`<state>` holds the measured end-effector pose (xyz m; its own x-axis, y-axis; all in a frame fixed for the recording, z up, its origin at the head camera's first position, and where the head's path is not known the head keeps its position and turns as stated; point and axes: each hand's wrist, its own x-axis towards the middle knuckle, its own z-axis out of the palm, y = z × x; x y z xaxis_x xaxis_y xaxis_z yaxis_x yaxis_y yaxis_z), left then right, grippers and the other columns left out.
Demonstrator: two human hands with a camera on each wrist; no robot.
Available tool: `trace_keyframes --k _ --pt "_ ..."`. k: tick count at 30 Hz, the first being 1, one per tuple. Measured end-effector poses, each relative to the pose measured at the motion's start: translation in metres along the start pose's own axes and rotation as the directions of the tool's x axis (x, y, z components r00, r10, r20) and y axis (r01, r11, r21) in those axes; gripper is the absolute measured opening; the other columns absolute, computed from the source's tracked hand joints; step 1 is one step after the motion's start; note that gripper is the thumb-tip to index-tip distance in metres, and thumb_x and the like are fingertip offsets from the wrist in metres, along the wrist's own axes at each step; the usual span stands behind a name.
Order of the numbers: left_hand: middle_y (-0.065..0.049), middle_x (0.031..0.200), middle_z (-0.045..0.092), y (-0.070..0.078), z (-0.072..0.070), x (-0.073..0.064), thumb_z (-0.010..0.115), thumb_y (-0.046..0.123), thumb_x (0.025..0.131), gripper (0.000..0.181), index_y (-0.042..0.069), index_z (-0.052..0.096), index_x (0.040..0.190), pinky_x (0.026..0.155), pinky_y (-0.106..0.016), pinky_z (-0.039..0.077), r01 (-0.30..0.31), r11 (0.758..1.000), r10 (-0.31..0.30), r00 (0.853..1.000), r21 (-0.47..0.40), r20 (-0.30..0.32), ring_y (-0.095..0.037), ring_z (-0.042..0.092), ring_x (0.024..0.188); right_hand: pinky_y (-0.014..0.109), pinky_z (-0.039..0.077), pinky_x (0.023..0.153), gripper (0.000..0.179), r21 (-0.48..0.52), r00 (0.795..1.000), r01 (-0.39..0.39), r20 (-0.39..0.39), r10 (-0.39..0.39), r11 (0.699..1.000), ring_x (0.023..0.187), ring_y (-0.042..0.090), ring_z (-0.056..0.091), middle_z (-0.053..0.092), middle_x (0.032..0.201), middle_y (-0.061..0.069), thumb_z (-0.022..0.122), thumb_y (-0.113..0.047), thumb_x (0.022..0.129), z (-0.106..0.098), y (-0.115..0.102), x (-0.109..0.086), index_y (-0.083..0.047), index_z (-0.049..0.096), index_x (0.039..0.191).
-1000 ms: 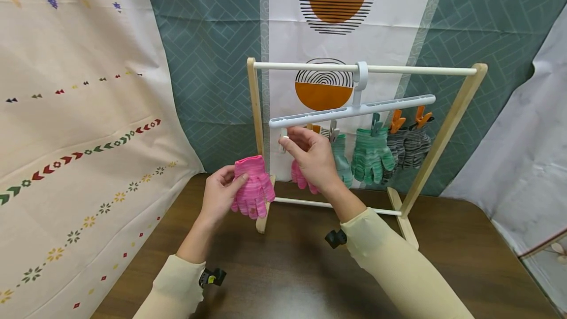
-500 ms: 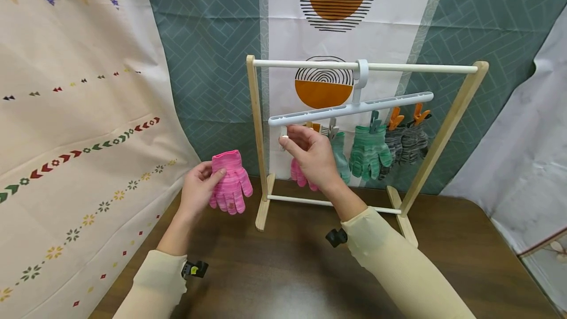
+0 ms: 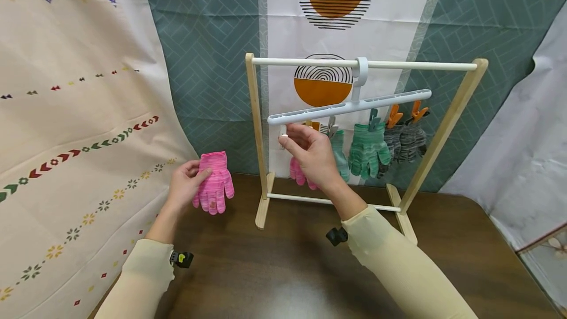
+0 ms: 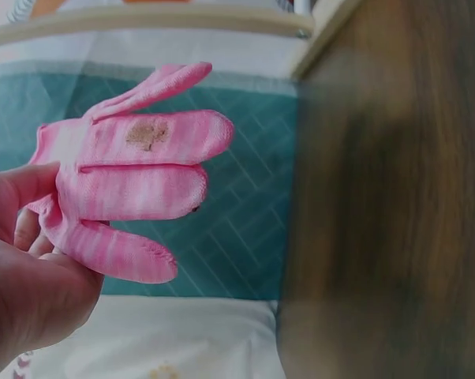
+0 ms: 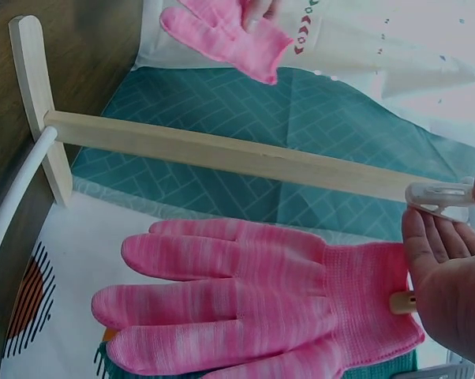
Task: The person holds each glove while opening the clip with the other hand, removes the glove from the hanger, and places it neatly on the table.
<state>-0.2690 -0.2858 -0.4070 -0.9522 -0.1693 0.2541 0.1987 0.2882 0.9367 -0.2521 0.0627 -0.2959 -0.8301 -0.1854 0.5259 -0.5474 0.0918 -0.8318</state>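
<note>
My left hand [image 3: 182,185] pinches a pink knitted glove [image 3: 214,183] by its cuff side, thumb in front, fingers pointing down. A brown stain [image 4: 147,135] shows on one glove finger in the left wrist view. At the left end of the pale grey hanger [image 3: 328,111], my right hand [image 3: 315,157] pinches a white clip [image 5: 441,194] between thumb and fingers. Another pink glove [image 5: 245,292] hangs behind that hand from a tan clip [image 5: 403,302], partly hidden by the hand in the head view.
The hanger hooks over the top rail of a wooden rack [image 3: 261,127] on a brown table [image 3: 266,270]. Green gloves [image 3: 367,149] and dark grey gloves [image 3: 409,142] hang farther right from green, grey and orange clips [image 3: 393,116]. Patterned cloths [image 3: 204,63] stand behind and at the sides.
My left hand has carried the pink glove leftward, away from the rack. My right hand stays at the white clip. The hanger appears slightly higher as the head view shifts.
</note>
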Motion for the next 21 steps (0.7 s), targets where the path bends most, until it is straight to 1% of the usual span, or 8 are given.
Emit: trace_keyframes --k 3,5,9,12,14,16,19,21 --pt "-0.019 0.107 0.077 -0.008 -0.006 0.008 0.071 0.009 0.103 0.042 -0.013 0.059 0.136 0.065 -0.02 0.055 0.013 0.999 -0.014 1.0 0.042 0.014 -0.001 0.066 0.074 0.036 0.057 0.099 0.04 0.001 1.0 0.009 0.006 -0.009 1.0 0.11 0.019 0.073 0.076 0.121 0.005 0.078 -0.023 0.099 0.0 -0.001 0.001 -0.004 0.07 0.134" --pt "-0.024 0.112 0.075 -0.013 -0.009 0.013 0.071 0.01 0.103 0.045 -0.013 0.057 0.139 0.065 -0.02 0.054 0.022 0.997 -0.024 0.999 0.073 0.023 -0.001 0.066 0.075 0.036 0.057 0.099 0.04 0.001 1.0 0.009 0.009 -0.009 1.0 0.111 0.019 0.073 0.076 0.121 0.005 0.078 -0.023 0.099 0.0 -0.001 0.0 -0.005 0.071 0.134" --pt "-0.027 0.119 0.073 -0.022 -0.016 0.019 0.071 0.014 0.104 0.048 -0.011 0.055 0.142 0.068 -0.018 0.053 0.038 0.992 -0.044 0.998 0.121 0.043 0.003 0.065 0.079 0.036 0.057 0.1 0.039 -0.001 1.0 0.009 0.014 -0.009 1.0 0.112 0.018 0.072 0.076 0.123 0.006 0.078 -0.023 0.099 0.0 -0.002 0.0 -0.007 0.071 0.134" --pt "-0.03 0.125 0.071 -0.032 -0.019 0.024 0.07 0.015 0.104 0.048 -0.012 0.055 0.141 0.072 -0.016 0.052 0.048 0.985 -0.058 0.997 0.163 0.055 0.004 0.065 0.086 0.036 0.056 0.1 0.039 -0.001 1.0 0.01 0.013 -0.01 1.0 0.113 0.018 0.072 0.076 0.123 0.006 0.078 -0.022 0.099 0.0 -0.002 -0.001 -0.007 0.071 0.134" --pt "-0.03 0.13 0.068 -0.04 -0.02 0.029 0.07 0.014 0.104 0.048 -0.012 0.055 0.141 0.075 -0.014 0.051 0.06 0.978 -0.074 0.995 0.2 0.064 -0.002 0.068 0.096 0.036 0.057 0.1 0.039 -0.002 1.0 0.011 0.009 -0.011 1.0 0.113 0.018 0.072 0.076 0.123 0.005 0.078 -0.022 0.099 0.0 -0.002 -0.001 -0.006 0.071 0.134" --pt "-0.031 0.132 0.066 -0.049 -0.021 0.033 0.069 0.014 0.104 0.048 -0.012 0.055 0.142 0.077 -0.013 0.05 0.067 0.967 -0.088 0.993 0.245 0.075 -0.015 0.07 0.109 0.035 0.057 0.099 0.04 -0.001 1.0 0.011 0.008 -0.011 1.0 0.112 0.018 0.072 0.076 0.122 0.004 0.079 -0.022 0.099 0.0 -0.001 -0.002 -0.006 0.07 0.135" --pt "-0.033 0.136 0.064 -0.061 -0.023 0.037 0.068 0.014 0.105 0.049 -0.011 0.055 0.144 0.081 -0.014 0.049 0.081 0.954 -0.112 0.989 0.289 0.093 -0.035 0.064 0.125 0.035 0.057 0.099 0.04 0.005 1.0 0.011 0.007 -0.011 1.0 0.111 0.018 0.072 0.076 0.122 0.003 0.079 -0.021 0.098 0.0 -0.001 -0.003 -0.006 0.07 0.135" --pt "-0.034 0.138 0.062 -0.067 -0.024 0.039 0.067 0.014 0.105 0.049 -0.011 0.054 0.145 0.085 -0.019 0.05 0.088 0.948 -0.125 0.987 0.305 0.104 -0.042 0.06 0.13 0.035 0.057 0.099 0.04 0.009 1.0 0.012 0.008 -0.012 1.0 0.111 0.018 0.073 0.076 0.121 0.004 0.079 -0.02 0.099 -0.001 -0.001 -0.003 -0.006 0.07 0.135"
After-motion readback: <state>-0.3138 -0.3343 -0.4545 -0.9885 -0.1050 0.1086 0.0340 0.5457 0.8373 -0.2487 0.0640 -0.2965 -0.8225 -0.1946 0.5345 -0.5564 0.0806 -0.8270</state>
